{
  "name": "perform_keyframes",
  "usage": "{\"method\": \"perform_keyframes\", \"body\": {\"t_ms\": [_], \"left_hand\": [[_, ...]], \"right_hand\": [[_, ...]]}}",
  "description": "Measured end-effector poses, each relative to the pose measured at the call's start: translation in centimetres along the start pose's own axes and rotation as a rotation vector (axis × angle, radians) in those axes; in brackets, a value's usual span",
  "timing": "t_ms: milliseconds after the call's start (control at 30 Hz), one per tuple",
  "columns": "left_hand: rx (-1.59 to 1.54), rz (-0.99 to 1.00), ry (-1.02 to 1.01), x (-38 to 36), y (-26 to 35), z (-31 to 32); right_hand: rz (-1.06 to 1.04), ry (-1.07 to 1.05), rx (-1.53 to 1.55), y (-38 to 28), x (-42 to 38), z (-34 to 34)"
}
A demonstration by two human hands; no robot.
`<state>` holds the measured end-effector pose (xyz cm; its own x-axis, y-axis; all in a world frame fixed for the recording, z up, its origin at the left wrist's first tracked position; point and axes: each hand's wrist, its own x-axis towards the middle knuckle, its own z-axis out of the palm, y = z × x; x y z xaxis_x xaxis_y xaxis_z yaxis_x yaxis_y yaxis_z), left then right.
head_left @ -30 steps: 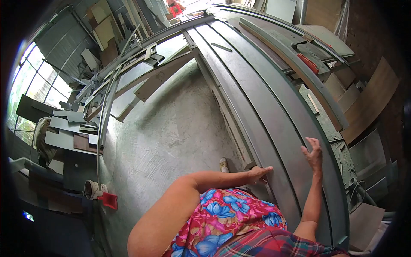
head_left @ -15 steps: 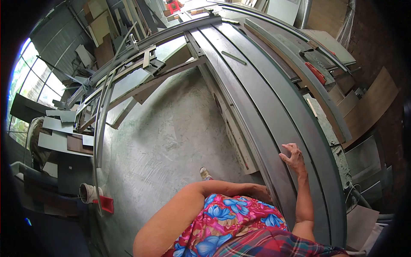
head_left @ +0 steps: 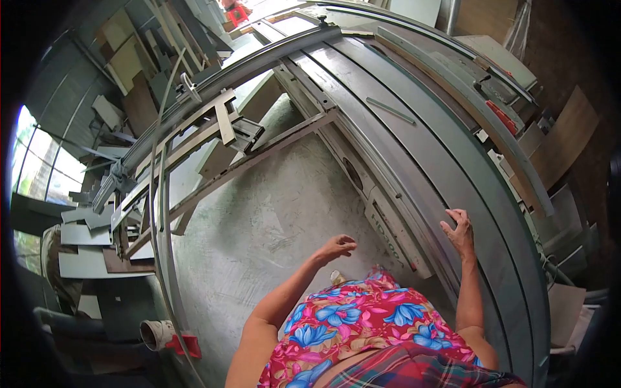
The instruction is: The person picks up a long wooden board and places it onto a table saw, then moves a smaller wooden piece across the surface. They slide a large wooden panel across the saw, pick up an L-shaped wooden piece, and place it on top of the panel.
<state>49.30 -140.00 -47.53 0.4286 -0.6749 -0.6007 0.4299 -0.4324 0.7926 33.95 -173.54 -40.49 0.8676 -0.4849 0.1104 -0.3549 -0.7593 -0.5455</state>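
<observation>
My right hand (head_left: 460, 231) is over the long grey metal machine table (head_left: 446, 187), thumb and fingers apart with nothing between them. Its fingertips are close to one of the dark grooves running along the top. In mid-air left of the table's side, over the concrete floor, is my left hand (head_left: 339, 247), fingers loosely bent and holding nothing. Farther up the table lies a short thin grey strip (head_left: 391, 110).
A metal side frame (head_left: 259, 146) juts left from the table, with a long fence bar (head_left: 259, 61) across its far end. Board offcuts (head_left: 90, 258) are stacked at left, near a white bucket (head_left: 156, 334). A red-handled tool (head_left: 501, 118) lies at right.
My left hand has come away from beside the table's near edge and swung forward and left over the floor. My right hand stays over the table while the view shifts.
</observation>
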Motion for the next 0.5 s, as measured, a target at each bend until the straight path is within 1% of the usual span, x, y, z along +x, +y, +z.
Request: {"method": "perform_keyframes", "body": {"t_ms": [67,167,300,500], "left_hand": [[0.023,0.048,0.012,0.5,0.8,-2.5],[0.069,0.175,-0.026,2.9,2.5,-5.9],[0.148,0.295,-0.014,5.5,9.3,-9.8],[0.293,0.409,0.040,9.9,19.1,-16.9]], "right_hand": [[0.014,-0.007,-0.020,-1.2,0.8,0.4],[0.049,0.000,-0.039,-2.2,2.4,0.7],[0.119,0.051,-0.046,-3.1,4.9,1.6],[0.078,0.207,0.006,-4.1,10.6,5.2]]}}
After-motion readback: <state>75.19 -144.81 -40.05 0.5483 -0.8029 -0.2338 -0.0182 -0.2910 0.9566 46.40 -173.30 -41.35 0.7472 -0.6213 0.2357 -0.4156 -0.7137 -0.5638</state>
